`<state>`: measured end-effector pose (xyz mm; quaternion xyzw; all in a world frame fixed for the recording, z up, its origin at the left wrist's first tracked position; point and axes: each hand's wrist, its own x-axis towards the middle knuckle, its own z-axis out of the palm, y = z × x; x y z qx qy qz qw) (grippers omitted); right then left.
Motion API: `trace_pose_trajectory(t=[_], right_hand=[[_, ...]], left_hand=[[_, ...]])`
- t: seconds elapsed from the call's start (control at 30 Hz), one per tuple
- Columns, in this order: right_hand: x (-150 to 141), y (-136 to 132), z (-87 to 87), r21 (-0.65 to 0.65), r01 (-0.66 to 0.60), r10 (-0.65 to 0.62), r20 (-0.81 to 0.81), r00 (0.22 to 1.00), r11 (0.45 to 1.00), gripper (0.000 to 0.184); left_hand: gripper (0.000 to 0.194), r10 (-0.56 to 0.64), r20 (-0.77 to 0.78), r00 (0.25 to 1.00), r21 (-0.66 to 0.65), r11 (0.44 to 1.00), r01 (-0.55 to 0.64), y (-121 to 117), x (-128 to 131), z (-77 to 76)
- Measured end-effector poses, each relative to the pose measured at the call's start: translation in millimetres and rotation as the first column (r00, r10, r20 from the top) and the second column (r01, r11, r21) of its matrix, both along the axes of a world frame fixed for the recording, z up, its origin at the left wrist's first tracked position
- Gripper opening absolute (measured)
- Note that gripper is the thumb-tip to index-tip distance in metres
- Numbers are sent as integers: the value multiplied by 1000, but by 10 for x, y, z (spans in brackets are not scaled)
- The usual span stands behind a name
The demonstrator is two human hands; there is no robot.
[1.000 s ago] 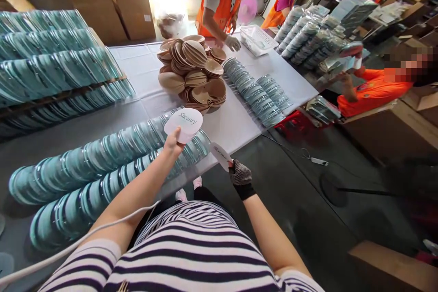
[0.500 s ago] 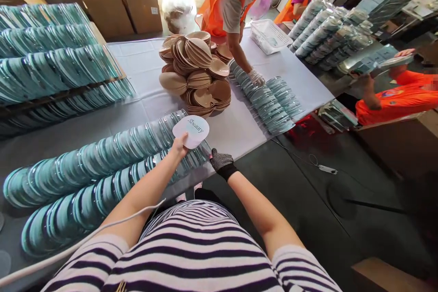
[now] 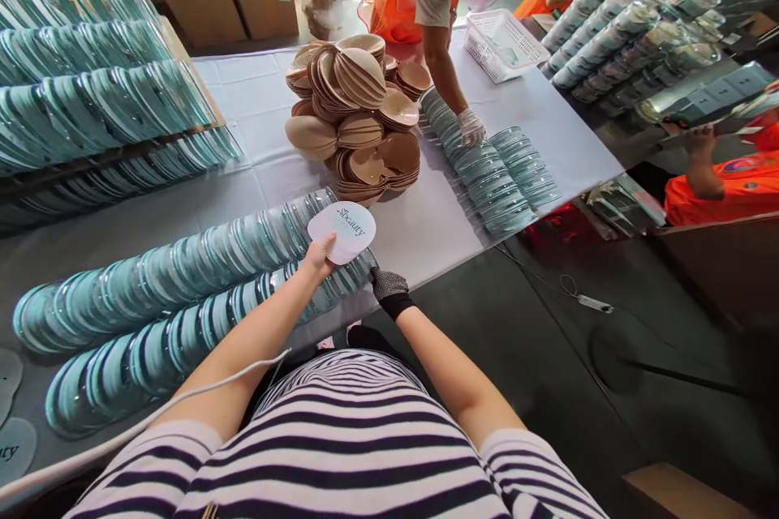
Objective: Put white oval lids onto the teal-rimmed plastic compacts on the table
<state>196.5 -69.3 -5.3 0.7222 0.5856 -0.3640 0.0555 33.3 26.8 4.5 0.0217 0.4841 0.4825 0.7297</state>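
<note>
My left hand (image 3: pixel 320 255) is bare and grips a thin stack of white rounded cards (image 3: pixel 342 232) printed with "beauty", thumb on top. My right hand (image 3: pixel 390 284) wears a dark dotted glove. Its fingers are closed at the right end of the near row of teal, clear-wrapped round pieces (image 3: pixel 182 345); what they pinch is too small to make out. A second such row (image 3: pixel 164 272) lies just behind it, its right end partly covered by the cards.
Beyond the rows stands a heap of brown shell-shaped dishes (image 3: pixel 359 89). A co-worker's gloved hand (image 3: pixel 471 128) touches other teal rows (image 3: pixel 490 190). A white basket (image 3: pixel 505 45) sits at the back. More teal rows (image 3: pixel 91 109) fill the left. A white cable (image 3: pixel 182 401) crosses my left arm.
The view has shifted a little, so the table's far side appears higher and further right. My left hand still holds the cards; my right hand stays at the row's end.
</note>
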Motion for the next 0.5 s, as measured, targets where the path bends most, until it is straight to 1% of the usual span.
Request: trace_pose_trajectory(t=[0.03,0.07,0.1,0.13,0.17,0.2,0.23,0.27,0.3,0.33,0.37,0.4,0.43,0.47,0.5], right_hand=[[12,5,-2,-30,84,-87,-135,987,996,38],[25,10,3,-84,154,-172,-286,943,984,42],[40,19,18,-164,187,-240,-419,875,968,45],[55,33,46,-256,172,-283,-501,818,951,45],[69,53,87,-337,131,-302,-527,795,932,44],[84,81,143,-386,90,-293,-507,810,918,40],[97,116,209,-374,66,-238,-436,868,925,35],[109,157,283,-294,60,-155,-314,937,954,30],[121,202,359,-166,69,-100,-187,977,984,27],[131,250,429,2,103,-102,-104,989,995,28],[138,298,489,167,165,-151,-89,984,972,32],[140,343,536,287,246,-217,-130,967,926,37],[133,381,570,345,317,-264,-194,945,883,42],[112,408,592,367,356,-278,-249,928,859,47],[76,420,607,381,360,-265,-280,923,851,52]], left_hand=[[38,3,-7,1000,14,1000,-3,-5,6,-5],[40,10,-18,1000,27,1000,-10,-10,15,-8],[41,19,-32,999,38,999,-18,-14,27,-10],[41,26,-48,999,47,999,-23,-19,41,-10],[39,30,-67,997,53,998,-26,-22,56,-7],[37,27,-86,996,55,998,-23,-26,70,0],[35,21,-103,994,57,998,-16,-29,80,13],[33,20,-120,993,62,998,-13,-34,86,31],[31,24,-135,991,68,998,-14,-43,86,53],[29,29,-143,989,78,997,-18,-56,78,79],[29,33,-144,989,92,996,-20,-77,62,108],[28,36,-143,989,107,994,-21,-105,39,135],[29,34,-142,989,120,993,-17,-141,10,160],[29,22,-143,989,133,991,-2,-182,-24,180],[30,8,-149,989,143,990,13,-226,-60,193]])
